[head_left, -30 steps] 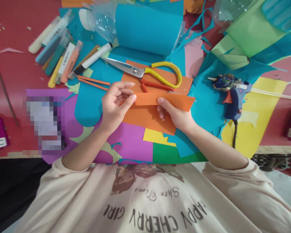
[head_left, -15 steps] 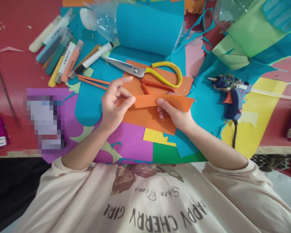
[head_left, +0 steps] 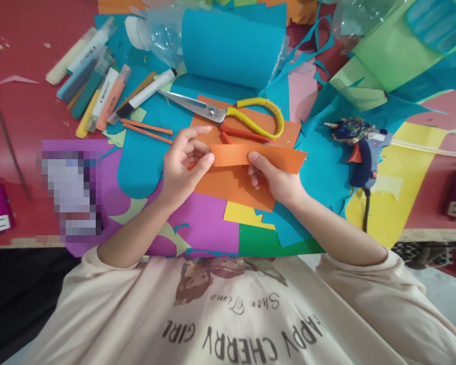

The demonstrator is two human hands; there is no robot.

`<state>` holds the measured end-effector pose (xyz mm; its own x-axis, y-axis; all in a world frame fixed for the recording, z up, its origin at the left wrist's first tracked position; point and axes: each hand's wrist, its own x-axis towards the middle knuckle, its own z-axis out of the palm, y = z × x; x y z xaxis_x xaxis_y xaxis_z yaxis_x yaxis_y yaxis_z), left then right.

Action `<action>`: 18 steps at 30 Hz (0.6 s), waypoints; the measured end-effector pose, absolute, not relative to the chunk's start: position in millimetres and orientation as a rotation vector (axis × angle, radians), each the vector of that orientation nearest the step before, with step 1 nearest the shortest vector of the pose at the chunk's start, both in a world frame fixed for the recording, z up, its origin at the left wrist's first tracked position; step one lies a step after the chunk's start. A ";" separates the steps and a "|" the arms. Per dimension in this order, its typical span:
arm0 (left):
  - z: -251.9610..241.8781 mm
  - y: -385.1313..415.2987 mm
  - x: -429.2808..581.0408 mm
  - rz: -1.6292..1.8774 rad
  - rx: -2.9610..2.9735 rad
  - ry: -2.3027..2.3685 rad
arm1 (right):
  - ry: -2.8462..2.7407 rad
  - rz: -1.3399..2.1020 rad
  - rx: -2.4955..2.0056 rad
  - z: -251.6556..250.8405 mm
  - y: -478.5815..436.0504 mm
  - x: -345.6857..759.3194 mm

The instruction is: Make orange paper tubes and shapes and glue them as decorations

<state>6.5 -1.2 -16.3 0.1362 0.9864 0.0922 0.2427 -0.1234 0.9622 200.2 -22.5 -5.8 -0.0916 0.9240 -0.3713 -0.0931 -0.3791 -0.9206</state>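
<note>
Orange paper strip (head_left: pixel 231 154): held between both hands, raised above an orange sheet (head_left: pixel 231 187), slightly bowed. Left hand (head_left: pixel 186 165): thumb pinches the strip's left end against curled fingers; index finger extended, clear of the strip. Right hand (head_left: pixel 279 177): thumb laid along the strip's near face, fingers folded behind and below, gap closed on the paper; the strip's right end projects past this hand. Both forearms angle inward from the near edge.

Surroundings: scissors (head_left: pixel 212 111), blades together, lie just beyond the strip, red handle partly hidden behind strip and right hand. Two thin orange strips (head_left: pixel 148 126) lie near the left fingers. Markers (head_left: pixel 106 96) grouped far left. Clear bottle (head_left: pixel 161 35) wrapped in blue paper (head_left: pixel 231 48), on its side beyond the scissors. Glue gun (head_left: pixel 367 157) well right of the right hand, partly over yellow paper (head_left: pixel 399 167).
</note>
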 end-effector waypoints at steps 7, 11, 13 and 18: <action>-16.1 -0.8 7.0 1.102 1.538 1.236 | -0.958 1.599 -1.363 -7.0 -23.7 199.9; -17.0 -1.0 7.2 1.099 1.586 1.270 | -0.959 1.597 -1.373 -6.6 -23.4 199.9; -17.7 -1.2 7.5 1.105 1.610 1.280 | -0.965 1.596 -1.372 -6.5 -23.0 200.0; -18.7 -0.5 7.9 1.118 1.601 1.274 | -0.980 1.606 -1.349 -7.0 -22.4 199.9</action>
